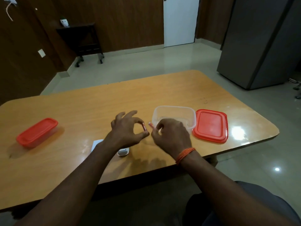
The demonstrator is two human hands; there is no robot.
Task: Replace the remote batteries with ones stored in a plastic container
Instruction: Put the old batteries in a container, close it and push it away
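Apparently midway: left hand (pixel 126 132) pinches reddish battery (pixel 144 128) between thumb and forefinger, other fingers spread. Right hand (pixel 171 133) curls closed round second battery (pixel 150 125), tip poking out, just beside open clear container (pixel 174 119). Red lid (pixel 210 125) off, lying right of container. Remote (pixel 123 152) on table (pixel 81 108) under left wrist, mostly hidden; loading seemingly left. Second, lidded box (pixel 37 132) far left.
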